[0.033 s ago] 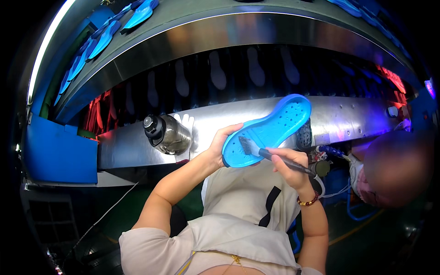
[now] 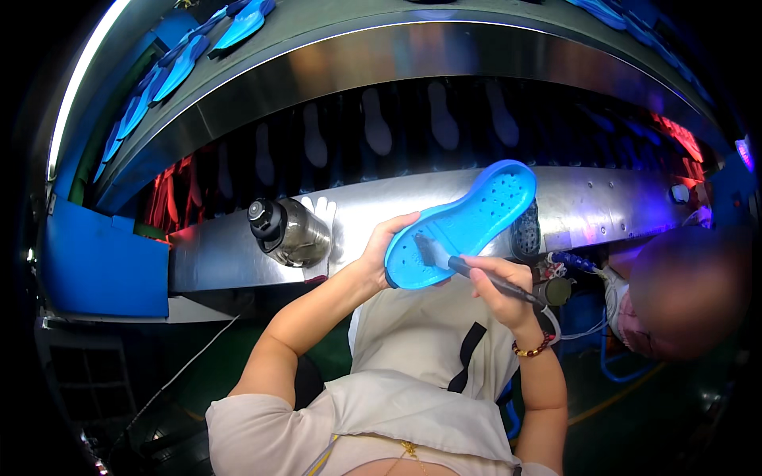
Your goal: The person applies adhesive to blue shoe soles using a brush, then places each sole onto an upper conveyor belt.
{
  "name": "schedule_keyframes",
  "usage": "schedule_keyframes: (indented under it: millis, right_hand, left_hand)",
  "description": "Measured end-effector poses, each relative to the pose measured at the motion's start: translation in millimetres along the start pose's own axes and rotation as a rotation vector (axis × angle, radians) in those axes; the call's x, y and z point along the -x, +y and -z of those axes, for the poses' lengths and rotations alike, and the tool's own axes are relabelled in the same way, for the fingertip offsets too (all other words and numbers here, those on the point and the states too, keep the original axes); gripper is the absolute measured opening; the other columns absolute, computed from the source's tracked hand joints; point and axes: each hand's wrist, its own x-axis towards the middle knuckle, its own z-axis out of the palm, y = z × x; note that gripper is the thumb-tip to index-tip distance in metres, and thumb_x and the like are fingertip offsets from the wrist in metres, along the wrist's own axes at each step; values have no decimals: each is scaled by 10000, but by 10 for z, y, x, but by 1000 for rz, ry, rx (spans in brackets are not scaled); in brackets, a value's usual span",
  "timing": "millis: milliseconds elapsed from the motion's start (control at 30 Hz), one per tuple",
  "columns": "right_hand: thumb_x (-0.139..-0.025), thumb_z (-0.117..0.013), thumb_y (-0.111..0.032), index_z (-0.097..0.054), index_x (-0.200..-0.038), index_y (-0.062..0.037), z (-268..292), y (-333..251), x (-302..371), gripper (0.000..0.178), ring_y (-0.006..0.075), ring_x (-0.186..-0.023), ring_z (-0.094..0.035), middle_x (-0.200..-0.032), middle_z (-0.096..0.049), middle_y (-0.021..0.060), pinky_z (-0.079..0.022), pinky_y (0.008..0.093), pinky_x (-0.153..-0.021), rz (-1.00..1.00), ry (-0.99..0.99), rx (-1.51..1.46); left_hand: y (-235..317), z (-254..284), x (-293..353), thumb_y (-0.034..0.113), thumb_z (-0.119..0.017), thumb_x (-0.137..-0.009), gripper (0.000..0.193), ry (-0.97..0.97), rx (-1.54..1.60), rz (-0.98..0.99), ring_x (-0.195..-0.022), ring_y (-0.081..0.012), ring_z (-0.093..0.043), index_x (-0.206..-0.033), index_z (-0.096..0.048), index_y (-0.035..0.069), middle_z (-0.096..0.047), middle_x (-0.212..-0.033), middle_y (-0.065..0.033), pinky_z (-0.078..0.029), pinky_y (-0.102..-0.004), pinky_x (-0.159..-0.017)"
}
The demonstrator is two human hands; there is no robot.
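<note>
My left hand (image 2: 384, 252) grips the heel end of a bright blue shoe sole (image 2: 468, 220), thumb along its edge and the other fingers hidden beneath. The sole lies tilted, its wider, perforated end pointing away to the right. Closed round the dark handle of a brush (image 2: 502, 285), my right hand (image 2: 508, 297) holds the bristles against the sole's upper face, close to the left thumb. Behind the sole, a dark perforated piece (image 2: 526, 232) rests on the metal ledge (image 2: 381, 195).
A dark-capped bottle (image 2: 295, 236) stands on the ledge at left, a white glove (image 2: 322, 209) behind it. Sole shapes (image 2: 377, 123) line the dark opening beyond. More blue soles (image 2: 240, 28) lie on the upper belt. At right are a round green container (image 2: 558, 291) and another person (image 2: 675, 297).
The sole's far end has shifted very slightly left and up. Both hands keep their hold, and the bristles stay on the sole.
</note>
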Motion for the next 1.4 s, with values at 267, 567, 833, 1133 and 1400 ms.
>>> schedule_keyframes:
  millis: [267, 567, 833, 1133, 1400]
  right_hand:
    - [-725, -602, 2, -625, -878, 19, -87, 102, 43, 156, 217, -704, -642, -837, -643, 168, -493, 259, -618, 218, 113, 179]
    - [-685, -605, 32, -615, -848, 32, -113, 101, 17, 163, 262, -713, -645, -836, -638, 178, -510, 293, -619, 376, 145, 286]
    - [-682, -608, 29, -619, -847, 32, -17, 116, -58, 166, 273, -694, -642, -832, -637, 184, -510, 290, -623, 502, 158, 414]
    - [-735, -579, 10, -620, -886, 23, -238, -161, 126, 157, 207, -724, -648, -887, -640, 174, -500, 259, -635, 104, 54, -61]
    - [-649, -630, 20, -617, -839, 8, -202, 90, 61, 191, 247, -643, -639, -826, -641, 162, -499, 273, -553, 529, 59, 425]
  left_hand:
    - [-22, 33, -18, 421, -430, -810, 577, 36, 54, -12, -972, -384, -525, -1223, -404, 19, -481, -1134, -224, -459, -583, -725]
    - [-24, 70, -31, 422, -426, -812, 568, 67, 65, 3, -984, -386, -518, -1222, -409, 29, -471, -1152, -220, -453, -583, -725]
    - [6, 114, 47, 413, -411, -824, 535, 50, 77, 35, -998, -386, -514, -1213, -430, 46, -478, -1165, -203, -441, -581, -742]
    - [-26, -47, 112, 381, -423, -836, 492, 72, 213, 81, -996, -336, -526, -1162, -477, 17, -498, -1150, -206, -397, -506, -879]
    - [-82, 41, 80, 382, -348, -843, 494, 176, 215, 83, -1012, -368, -482, -1209, -425, 59, -451, -1173, -198, -394, -599, -792]
